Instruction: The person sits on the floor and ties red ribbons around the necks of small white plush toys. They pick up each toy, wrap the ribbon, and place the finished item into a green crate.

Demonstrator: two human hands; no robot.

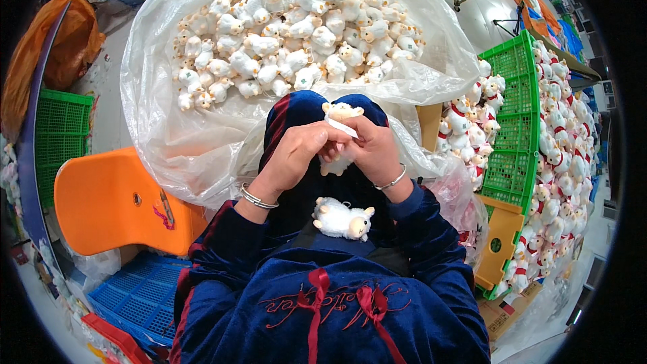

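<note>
Above my knees, both hands meet around a small white plush sheep (342, 110), its cream face turned up and its white body showing below my fingers. My right hand (374, 150) is closed on it. A white strip (342, 127), perhaps ribbon or a tag, lies across the toy's neck. My left hand (294, 155) is closed too, its fingertips pinching at the strip's edge beside the toy. Fingers hide part of the strip. On my lap a second plush sheep (344, 218) lies on its side, with a thin loop on its back.
Ahead, a large clear plastic sheet (165, 104) holds a heap of plush sheep (296, 34). An orange chair (101, 199) with a small tool on it stands left. At right, green crates (511, 128) stand by plush sheep with red neck ribbons (556, 162). A blue crate (138, 293) lies lower left.
</note>
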